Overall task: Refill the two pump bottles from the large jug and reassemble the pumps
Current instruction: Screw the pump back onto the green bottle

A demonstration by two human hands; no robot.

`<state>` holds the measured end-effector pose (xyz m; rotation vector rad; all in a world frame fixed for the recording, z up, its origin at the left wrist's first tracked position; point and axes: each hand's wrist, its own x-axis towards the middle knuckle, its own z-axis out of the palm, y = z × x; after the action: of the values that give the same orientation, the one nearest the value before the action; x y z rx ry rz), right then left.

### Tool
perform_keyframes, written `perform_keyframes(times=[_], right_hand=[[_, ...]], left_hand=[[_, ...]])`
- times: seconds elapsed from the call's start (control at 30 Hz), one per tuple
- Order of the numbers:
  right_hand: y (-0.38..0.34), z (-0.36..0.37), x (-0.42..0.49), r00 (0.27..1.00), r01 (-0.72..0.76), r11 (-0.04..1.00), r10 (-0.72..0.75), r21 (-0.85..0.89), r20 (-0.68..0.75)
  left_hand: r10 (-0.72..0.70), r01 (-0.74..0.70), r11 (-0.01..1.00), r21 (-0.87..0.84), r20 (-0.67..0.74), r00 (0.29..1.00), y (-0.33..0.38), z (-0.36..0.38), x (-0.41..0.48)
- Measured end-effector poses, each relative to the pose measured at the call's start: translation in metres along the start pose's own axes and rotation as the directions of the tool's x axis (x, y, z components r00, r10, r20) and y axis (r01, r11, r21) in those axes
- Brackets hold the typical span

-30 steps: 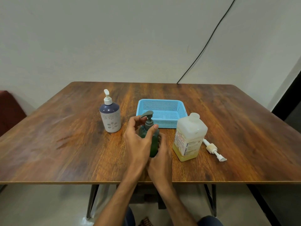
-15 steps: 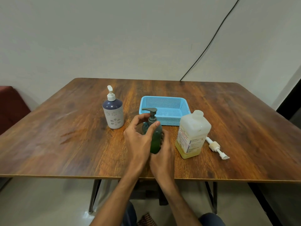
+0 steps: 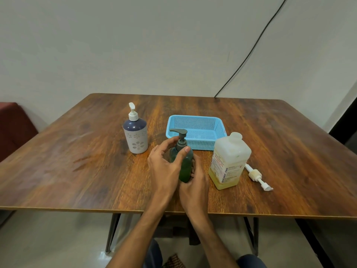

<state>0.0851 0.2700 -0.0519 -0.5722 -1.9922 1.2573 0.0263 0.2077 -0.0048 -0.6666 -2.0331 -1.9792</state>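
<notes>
Left hand pinches the pump collar of the green bottle, whose base the right hand seemingly grips.

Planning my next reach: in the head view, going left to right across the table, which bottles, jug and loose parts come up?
flowered pump bottle → green pump bottle → large jug → loose white pump

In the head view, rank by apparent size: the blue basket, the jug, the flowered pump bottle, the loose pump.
1. The jug and the blue basket: too alike to rank, and the basket sits farther back.
2. The flowered pump bottle.
3. The loose pump, smallest.
</notes>
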Motion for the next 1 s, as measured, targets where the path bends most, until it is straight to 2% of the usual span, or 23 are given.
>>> perform_keyframes(times=[0.37,0.53,0.73,0.87,1.0], right_hand=[[0.002,-0.001,0.001,0.999,-0.030,0.998,0.028,0.052,0.041],[0.000,-0.002,0.001,0.995,-0.054,0.996,0.049,0.070,0.083],[-0.004,-0.005,0.001,0.993,-0.065,0.997,0.059,0.046,0.105],[-0.005,-0.008,0.002,0.993,-0.080,0.996,0.077,0.028,0.095],[-0.004,-0.008,0.002,0.988,-0.104,0.994,0.102,0.014,0.112]], left_hand=[[-0.052,0.064,0.989,-0.137,0.087,0.995,0.007,-0.008,0.005],[-0.047,0.073,0.990,-0.121,0.210,0.977,0.004,-0.021,0.000],[-0.088,0.130,0.988,-0.085,0.386,0.918,-0.011,-0.040,0.001],[-0.108,0.124,0.992,-0.002,0.484,0.869,-0.013,-0.043,0.005],[-0.098,0.077,0.995,0.063,0.498,0.861,-0.016,-0.039,0.010]])
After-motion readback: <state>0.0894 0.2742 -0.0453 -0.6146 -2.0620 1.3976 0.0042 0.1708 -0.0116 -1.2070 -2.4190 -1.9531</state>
